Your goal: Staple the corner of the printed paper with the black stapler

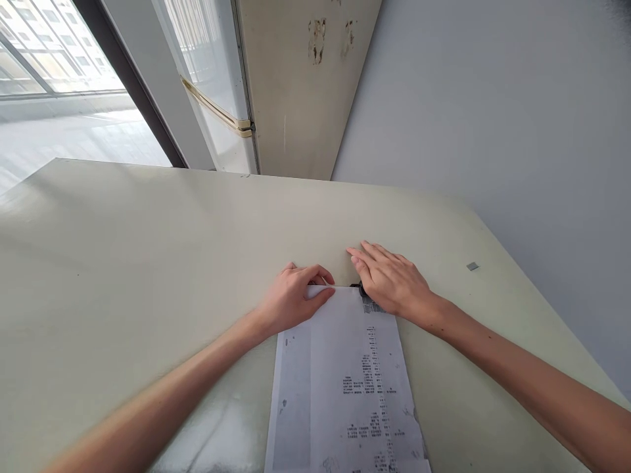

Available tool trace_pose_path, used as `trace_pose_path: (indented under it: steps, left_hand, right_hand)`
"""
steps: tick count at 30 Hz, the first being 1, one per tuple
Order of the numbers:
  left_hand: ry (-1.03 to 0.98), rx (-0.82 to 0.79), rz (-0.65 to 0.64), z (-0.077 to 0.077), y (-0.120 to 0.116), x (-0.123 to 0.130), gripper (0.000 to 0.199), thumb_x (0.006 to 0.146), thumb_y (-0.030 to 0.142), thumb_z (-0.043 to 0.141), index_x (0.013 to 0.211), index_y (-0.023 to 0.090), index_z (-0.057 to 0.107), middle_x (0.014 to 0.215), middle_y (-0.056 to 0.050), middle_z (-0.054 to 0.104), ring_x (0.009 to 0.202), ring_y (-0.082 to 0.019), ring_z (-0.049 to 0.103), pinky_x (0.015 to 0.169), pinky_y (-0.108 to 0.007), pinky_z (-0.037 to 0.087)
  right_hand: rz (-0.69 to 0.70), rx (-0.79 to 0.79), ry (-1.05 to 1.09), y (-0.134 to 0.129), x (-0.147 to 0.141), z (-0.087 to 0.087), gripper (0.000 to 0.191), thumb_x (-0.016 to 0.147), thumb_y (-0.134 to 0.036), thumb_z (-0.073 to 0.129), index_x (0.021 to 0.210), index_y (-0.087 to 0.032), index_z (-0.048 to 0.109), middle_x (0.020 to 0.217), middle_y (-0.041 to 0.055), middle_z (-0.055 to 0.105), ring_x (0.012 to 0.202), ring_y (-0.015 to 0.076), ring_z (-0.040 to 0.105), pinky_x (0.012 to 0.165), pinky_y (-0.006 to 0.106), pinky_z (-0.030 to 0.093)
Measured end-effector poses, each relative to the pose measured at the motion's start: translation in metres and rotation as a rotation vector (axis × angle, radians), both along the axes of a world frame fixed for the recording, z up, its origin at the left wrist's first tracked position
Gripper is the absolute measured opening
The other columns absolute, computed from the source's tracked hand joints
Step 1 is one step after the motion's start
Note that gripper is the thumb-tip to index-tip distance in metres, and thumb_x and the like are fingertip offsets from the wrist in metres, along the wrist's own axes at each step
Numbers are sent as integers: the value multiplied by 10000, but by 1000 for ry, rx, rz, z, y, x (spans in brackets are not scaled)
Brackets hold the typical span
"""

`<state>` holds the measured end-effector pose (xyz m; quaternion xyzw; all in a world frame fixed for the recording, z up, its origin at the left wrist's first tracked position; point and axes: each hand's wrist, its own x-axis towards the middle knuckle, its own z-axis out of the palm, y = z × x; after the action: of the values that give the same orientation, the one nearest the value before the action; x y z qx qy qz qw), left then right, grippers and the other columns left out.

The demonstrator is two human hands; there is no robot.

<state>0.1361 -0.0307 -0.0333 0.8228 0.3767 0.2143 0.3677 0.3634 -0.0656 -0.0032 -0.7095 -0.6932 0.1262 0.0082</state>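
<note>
A printed paper sheet (340, 368), possibly a stack, lies on the pale table with its far edge under my hands. My left hand (296, 295) grips that edge near the left corner, the thumb on top and the fingers curled beyond it. My right hand (389, 276) lies over the right corner, fingers stretched forward and close together. Beneath its palm, a black tool (361, 288) that looks like a stapler straddles the paper's edge; most of it is hidden by the hand.
The glossy table (148, 263) reaches wide to both sides. A small grey piece (472, 266) rests near its right edge. Past the far edge stand a refrigerator (296, 92) with worn patches and a grey wall (483, 98). A window (59, 46) is at upper left.
</note>
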Motion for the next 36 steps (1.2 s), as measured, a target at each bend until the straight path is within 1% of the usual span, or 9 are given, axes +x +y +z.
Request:
trace_pose_path:
  steps: [3,7,13,17,19,22,26,29,36]
  left_hand:
    - [-1,0,-1,1,-1,-1,141,978,394,603,985,262,654,987,34,810,850,-185,725,1008,-421,448]
    - [9,16,7,1,-1,-1,139,977,390,607,988,264,665,985,21,812,855,-191,730,999,-412,461]
    - [11,22,5,1,1,-1,136,975,384,603,989,262,662,985,21,807,880,-191,730,1024,-407,459]
    - [16,28,4,3,3,-2,153,985,405,587,1000,271,660,986,31,805,877,-193,709,1058,-421,451]
    - [25,25,0,3,4,-3,163,990,414,579,1009,273,659,994,31,803,868,-194,701,1052,-429,457]
    - [54,15,7,1,7,-5,190,991,433,571,1044,276,664,1022,16,795,916,-212,687,1009,-429,481]
    - [83,12,8,1,11,-11,225,988,451,563,1081,279,673,1046,-4,783,989,-232,675,965,-414,506]
    - [77,21,-1,4,12,-18,248,990,461,554,1073,267,683,1038,-16,774,956,-217,678,952,-396,519]
    - [122,5,41,12,6,-46,291,993,489,551,1119,267,691,1032,-21,771,850,-195,674,779,-319,529]
  right_hand:
    - [25,62,-48,-1,-2,-6,562,1118,-448,209,1552,-301,533,1653,74,473,1531,303,424,1203,562,381]
    - [61,132,-96,-1,-7,-11,556,1114,-437,232,1529,-261,558,1619,114,512,1479,324,480,1158,569,415]
    - [68,101,-63,5,-6,-6,580,1113,-426,205,1523,-230,565,1606,134,522,1470,319,491,1106,554,468]
    - [-31,51,116,6,2,2,585,1120,-464,187,1433,-299,653,1597,20,551,1517,275,455,1174,494,438]
    - [-71,55,220,5,7,4,598,1120,-492,175,1365,-330,695,1577,-33,571,1504,264,478,1155,460,466]
    - [-98,97,303,3,11,3,594,1115,-527,186,1317,-341,713,1534,-48,613,1446,271,548,1108,454,502]
    - [-111,193,370,2,10,-3,582,1119,-511,200,1294,-319,722,1440,-25,693,1393,259,595,1100,436,491]
    - [-101,257,402,1,11,-6,565,1122,-483,214,1258,-302,731,1360,-9,740,1304,243,658,1052,404,509]
    - [-59,384,412,-9,22,-12,536,1122,-428,241,1079,-251,745,1111,23,801,1044,219,744,845,337,540]
